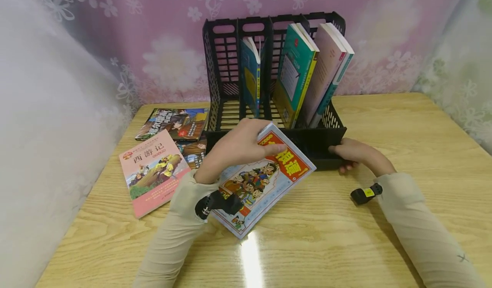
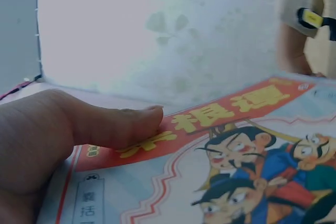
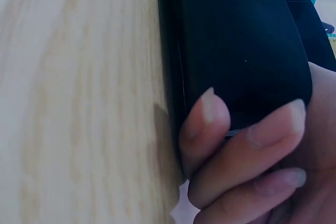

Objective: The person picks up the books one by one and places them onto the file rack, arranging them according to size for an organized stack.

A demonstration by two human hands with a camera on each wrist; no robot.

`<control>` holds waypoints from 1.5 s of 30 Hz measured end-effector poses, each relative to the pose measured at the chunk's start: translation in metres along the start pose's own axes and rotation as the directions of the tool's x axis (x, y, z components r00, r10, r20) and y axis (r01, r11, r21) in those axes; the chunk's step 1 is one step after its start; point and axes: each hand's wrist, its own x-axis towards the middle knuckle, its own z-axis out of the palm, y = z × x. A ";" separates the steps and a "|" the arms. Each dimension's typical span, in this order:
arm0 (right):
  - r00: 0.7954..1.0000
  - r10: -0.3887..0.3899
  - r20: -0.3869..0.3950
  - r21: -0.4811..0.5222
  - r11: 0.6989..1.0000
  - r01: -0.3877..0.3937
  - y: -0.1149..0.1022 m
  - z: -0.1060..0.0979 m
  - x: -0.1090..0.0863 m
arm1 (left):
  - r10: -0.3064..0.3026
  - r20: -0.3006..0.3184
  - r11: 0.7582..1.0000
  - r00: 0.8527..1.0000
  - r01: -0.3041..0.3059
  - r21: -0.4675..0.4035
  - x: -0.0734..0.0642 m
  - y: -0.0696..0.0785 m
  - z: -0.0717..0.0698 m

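My left hand (image 1: 244, 140) holds a comic book (image 1: 265, 181) tilted in front of the black book rack (image 1: 323, 140). In the left wrist view, the thumb (image 2: 118, 127) presses on the red title band with yellow characters. The fingers of that hand are hidden behind the book, whose cover shows a group of cartoon figures. At the rack's front right corner, my right hand (image 1: 355, 151) grips the edge. The right wrist view shows its fingers (image 3: 247, 150) curled around the black end of the front panel, close above the table.
Inside the rack stand a thin blue book (image 1: 250, 74), a green book (image 1: 296, 70) and pale pink and teal books (image 1: 326, 70) at the right. Left on the wooden table (image 1: 403, 151) lie a pink book (image 1: 153, 172) and dark comic books (image 1: 173, 123). A floral curtain (image 1: 169, 61) hangs behind.
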 end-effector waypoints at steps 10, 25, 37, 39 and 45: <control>1.000 -0.023 -0.004 0.008 1.000 0.023 0.001 0.000 -0.004 | -0.123 -0.751 0.925 0.649 -0.199 -0.323 -0.026 0.001 -0.040; 1.000 -0.017 -0.007 0.001 1.000 0.017 0.004 0.004 -0.001 | 0.121 -0.983 0.883 -0.138 -0.437 0.170 0.018 -0.045 -0.030; 1.000 -0.018 -0.023 0.000 1.000 0.018 0.000 0.005 -0.002 | 0.076 -0.985 0.925 -0.155 -0.359 0.128 0.053 -0.062 -0.020; 0.999 -0.023 -0.027 -0.004 1.000 0.023 0.000 0.006 -0.002 | 0.087 -0.988 0.936 -0.126 -0.329 0.125 0.057 -0.068 -0.015; 0.999 -0.025 -0.030 0.005 1.000 0.025 -0.001 0.005 -0.002 | 0.154 -0.987 0.950 0.036 -0.279 0.138 0.068 -0.075 0.000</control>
